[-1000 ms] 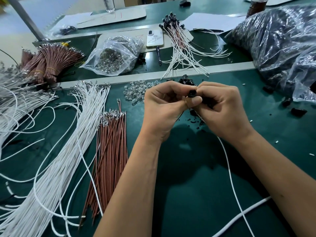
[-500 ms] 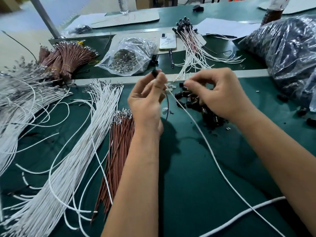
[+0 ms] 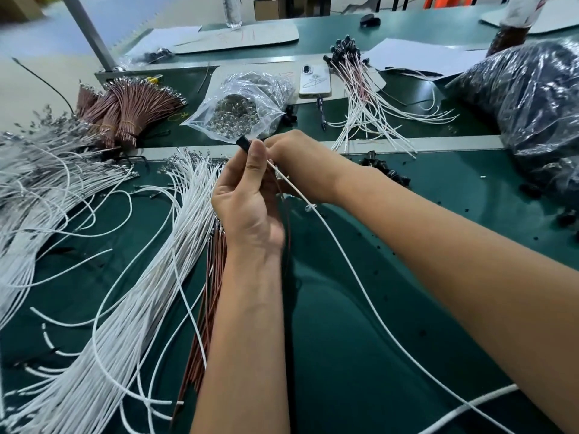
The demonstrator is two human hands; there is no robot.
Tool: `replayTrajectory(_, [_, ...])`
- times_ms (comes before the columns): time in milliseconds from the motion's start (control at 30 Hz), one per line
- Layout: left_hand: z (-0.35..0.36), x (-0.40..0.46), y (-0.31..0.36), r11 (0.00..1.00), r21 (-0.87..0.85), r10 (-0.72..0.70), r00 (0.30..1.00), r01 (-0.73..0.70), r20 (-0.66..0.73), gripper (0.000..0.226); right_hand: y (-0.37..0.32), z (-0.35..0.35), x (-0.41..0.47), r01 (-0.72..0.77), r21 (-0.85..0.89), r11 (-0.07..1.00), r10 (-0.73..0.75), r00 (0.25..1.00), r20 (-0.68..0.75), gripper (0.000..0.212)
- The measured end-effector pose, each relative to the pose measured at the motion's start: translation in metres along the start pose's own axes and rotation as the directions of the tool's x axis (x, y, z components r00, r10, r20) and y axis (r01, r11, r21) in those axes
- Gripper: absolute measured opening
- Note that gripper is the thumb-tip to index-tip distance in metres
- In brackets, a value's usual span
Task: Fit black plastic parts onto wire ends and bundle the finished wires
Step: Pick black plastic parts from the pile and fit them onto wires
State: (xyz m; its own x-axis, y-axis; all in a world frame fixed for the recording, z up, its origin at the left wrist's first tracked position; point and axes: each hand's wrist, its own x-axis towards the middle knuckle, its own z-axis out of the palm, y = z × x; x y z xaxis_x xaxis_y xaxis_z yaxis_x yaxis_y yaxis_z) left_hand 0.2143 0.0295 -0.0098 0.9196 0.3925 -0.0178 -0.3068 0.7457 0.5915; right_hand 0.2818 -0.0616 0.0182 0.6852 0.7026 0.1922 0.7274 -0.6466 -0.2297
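The black plastic part (image 3: 243,143) sits pinched in your left hand (image 3: 247,195) above the tabletop's middle, while your right hand (image 3: 294,161) pinches the white wire (image 3: 344,255) feeding it. Few finished wires (image 3: 360,89) lie at the far edge; the large unfitted heap (image 3: 125,277) at the left suggests most remains.

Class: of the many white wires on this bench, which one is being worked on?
The single white wire running from the right hand toward the camera; the other white wires lie loose or bundled on the green bench.

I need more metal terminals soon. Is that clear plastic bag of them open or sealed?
Cannot tell. The clear bag lies crumpled on its side, its mouth not visible.
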Motion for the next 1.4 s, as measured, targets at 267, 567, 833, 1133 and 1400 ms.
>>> replayTrajectory(267, [0.006, -0.007, 0.001, 0.999, 0.042, 0.014, 1.0, -0.015, 0.012, 0.012, 0.005, 0.001, -0.019, -0.04, 0.089, 0.995, 0.044, 0.998, -0.04, 0.015])
replayTrajectory(567, [0.007, -0.008, -0.005, 0.975, 0.222, 0.011, 0.999, -0.022, 0.051, 0.013, 0.013, -0.011, -0.039, -0.15, 0.065, 0.987, 0.128, 0.956, 0.264, 0.019])
replayTrajectory(833, [0.004, -0.014, -0.018, 0.859, 0.509, -0.125, 0.939, -0.058, 0.319, 0.032, 0.039, -0.021, -0.094, -0.213, 0.444, 0.87, 0.32, 0.93, -0.18, 0.007])
replayTrajectory(1133, [0.008, -0.024, -0.026, 0.808, 0.569, -0.225, 0.811, -0.154, 0.539, 0.035, 0.026, -0.002, -0.158, 0.061, 0.755, 0.653, 0.491, 0.725, -0.483, 0.012])
replayTrajectory(1400, [0.006, -0.022, -0.031, 0.782, 0.605, -0.237, 0.828, -0.147, 0.508, 0.027, 0.021, -0.001, -0.161, 0.069, 0.649, 0.758, 0.444, 0.675, -0.59, 0.01])
